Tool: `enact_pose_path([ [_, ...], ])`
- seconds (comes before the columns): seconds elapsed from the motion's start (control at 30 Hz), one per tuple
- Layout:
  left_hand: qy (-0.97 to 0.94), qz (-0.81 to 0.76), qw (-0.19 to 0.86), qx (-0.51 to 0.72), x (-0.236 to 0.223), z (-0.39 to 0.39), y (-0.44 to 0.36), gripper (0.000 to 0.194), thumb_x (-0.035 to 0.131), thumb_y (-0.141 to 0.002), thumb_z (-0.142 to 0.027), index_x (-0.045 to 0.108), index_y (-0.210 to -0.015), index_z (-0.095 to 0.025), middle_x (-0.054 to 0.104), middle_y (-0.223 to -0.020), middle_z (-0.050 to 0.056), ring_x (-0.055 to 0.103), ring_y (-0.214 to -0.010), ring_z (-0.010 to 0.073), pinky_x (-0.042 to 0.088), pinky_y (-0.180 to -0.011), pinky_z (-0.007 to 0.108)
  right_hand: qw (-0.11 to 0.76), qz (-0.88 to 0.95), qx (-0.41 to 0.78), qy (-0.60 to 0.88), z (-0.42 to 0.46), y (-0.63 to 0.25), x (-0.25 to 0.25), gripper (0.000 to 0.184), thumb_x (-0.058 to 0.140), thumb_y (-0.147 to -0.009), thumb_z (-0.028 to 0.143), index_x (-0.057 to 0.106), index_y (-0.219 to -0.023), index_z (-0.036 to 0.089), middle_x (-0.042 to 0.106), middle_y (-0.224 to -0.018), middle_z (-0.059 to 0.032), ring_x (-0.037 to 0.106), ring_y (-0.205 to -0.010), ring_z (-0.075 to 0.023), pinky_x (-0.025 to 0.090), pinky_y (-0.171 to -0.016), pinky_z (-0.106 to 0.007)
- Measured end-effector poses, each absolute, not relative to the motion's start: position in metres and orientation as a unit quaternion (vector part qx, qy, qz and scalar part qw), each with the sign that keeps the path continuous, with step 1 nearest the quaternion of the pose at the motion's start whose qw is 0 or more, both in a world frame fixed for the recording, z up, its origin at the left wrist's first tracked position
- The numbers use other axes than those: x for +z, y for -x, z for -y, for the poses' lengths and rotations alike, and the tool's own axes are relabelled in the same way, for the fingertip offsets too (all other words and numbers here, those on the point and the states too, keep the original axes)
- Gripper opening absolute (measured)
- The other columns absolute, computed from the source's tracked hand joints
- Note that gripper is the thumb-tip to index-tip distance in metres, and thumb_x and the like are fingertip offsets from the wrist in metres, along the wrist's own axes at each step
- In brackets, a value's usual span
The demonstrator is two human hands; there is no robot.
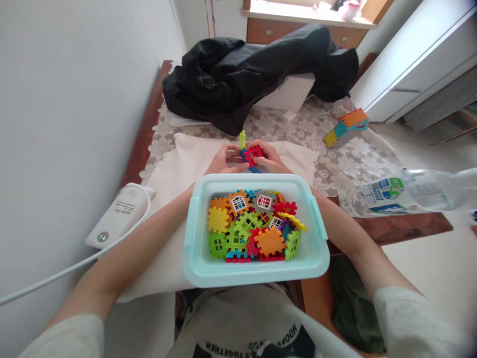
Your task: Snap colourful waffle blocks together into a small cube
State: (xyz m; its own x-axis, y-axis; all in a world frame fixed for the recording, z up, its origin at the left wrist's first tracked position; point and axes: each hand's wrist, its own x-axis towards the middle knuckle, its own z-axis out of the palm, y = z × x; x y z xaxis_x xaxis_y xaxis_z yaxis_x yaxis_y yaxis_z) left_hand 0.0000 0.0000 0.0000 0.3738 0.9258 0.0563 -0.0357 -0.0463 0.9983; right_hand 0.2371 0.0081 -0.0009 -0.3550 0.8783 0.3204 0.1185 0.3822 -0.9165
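Together, the person's left hand (227,160) and right hand (271,159) clasp a small cluster of red, blue and green blocks (249,157) over the white cloth (196,151), just beyond the tub (257,279) of loose pieces (270,242).

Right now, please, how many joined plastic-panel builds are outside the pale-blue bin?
2: a red, blue, lime build between left hand and right hand; an orange-topped build on lace tablecloth. More may be hidden.
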Motion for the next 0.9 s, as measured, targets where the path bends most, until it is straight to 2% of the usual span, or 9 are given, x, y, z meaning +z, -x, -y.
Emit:
enact_pose_path([
  [0.13, -0.596, -0.385, 0.577, 0.404, 0.003, 0.001, 0.001, 0.09, 0.114, -0.065, -0.061, 0.056, -0.124, -0.026, 0.086, -0.139, 0.017, 0.086, -0.126, 0.0364, 0.069, -0.085, 0.036, 0.437, 0.708, 0.42, 0.363, -0.009, -0.236, 0.003, 0.036, 0.072, -0.081, 0.047, 0.07, -0.113, 0.031, 0.079, -0.117, -0.0078, 0.071, -0.112, -0.0341, 0.062, -0.116, -0.06],
  [0.23, -0.592, -0.39, 0.578, 0.403, 0.005, 0.002, 0.001, 0.089, 0.113, -0.065, -0.059, 0.058, -0.127, -0.026, 0.086, -0.143, 0.018, 0.086, -0.128, 0.0377, 0.068, -0.081, 0.034, 0.431, 0.708, 0.419, 0.371, -0.007, -0.236, 0.006, 0.039, 0.073, -0.085, 0.055, 0.07, -0.115, 0.031, 0.077, -0.113, -0.0072, 0.071, -0.109, -0.0341, 0.063, -0.112, -0.058],
  [0.4, -0.598, -0.395, 0.569, 0.403, 0.006, 0.003, 0.002, 0.085, 0.112, -0.07, -0.054, 0.06, -0.131, -0.028, 0.084, -0.154, 0.018, 0.088, -0.127, 0.0359, 0.067, -0.076, 0.029, 0.443, 0.699, 0.426, 0.367, -0.005, -0.233, 0.007, 0.062, 0.081, -0.09, 0.085, 0.071, -0.116, 0.029, 0.076, -0.11, -0.0069, 0.072, -0.106, -0.0324, 0.066, -0.104, -0.052],
  [0.47, -0.602, -0.388, 0.571, 0.4, 0.006, 0.002, 0.003, 0.084, 0.113, -0.071, -0.052, 0.06, -0.132, -0.029, 0.084, -0.156, 0.017, 0.089, -0.125, 0.0344, 0.066, -0.073, 0.026, 0.446, 0.696, 0.423, 0.371, -0.005, -0.233, 0.007, 0.068, 0.082, -0.09, 0.092, 0.071, -0.116, 0.029, 0.075, -0.109, -0.007, 0.071, -0.105, -0.0317, 0.065, -0.103, -0.051],
  [0.7, -0.599, -0.391, 0.576, 0.396, 0.007, 0.003, 0.003, 0.088, 0.114, -0.064, -0.041, 0.061, -0.134, -0.03, 0.083, -0.159, 0.016, 0.089, -0.124, 0.032, 0.066, -0.072, 0.023, 0.452, 0.677, 0.446, 0.373, -0.004, -0.231, 0.008, 0.074, 0.085, -0.085, 0.097, 0.072, -0.117, 0.031, 0.078, -0.109, -0.0075, 0.072, -0.104, -0.033, 0.067, -0.103, -0.056],
  [0.9, -0.624, -0.37, 0.566, 0.391, 0.005, 0.003, 0.004, 0.087, 0.111, -0.071, -0.037, 0.063, -0.144, -0.031, 0.083, -0.16, 0.015, 0.089, -0.125, 0.0321, 0.069, -0.073, 0.025, 0.461, 0.675, 0.447, 0.363, -0.006, -0.232, 0.008, 0.074, 0.088, -0.083, 0.097, 0.071, -0.112, 0.031, 0.077, -0.115, -0.0086, 0.072, -0.11, -0.0336, 0.065, -0.11, -0.056],
])
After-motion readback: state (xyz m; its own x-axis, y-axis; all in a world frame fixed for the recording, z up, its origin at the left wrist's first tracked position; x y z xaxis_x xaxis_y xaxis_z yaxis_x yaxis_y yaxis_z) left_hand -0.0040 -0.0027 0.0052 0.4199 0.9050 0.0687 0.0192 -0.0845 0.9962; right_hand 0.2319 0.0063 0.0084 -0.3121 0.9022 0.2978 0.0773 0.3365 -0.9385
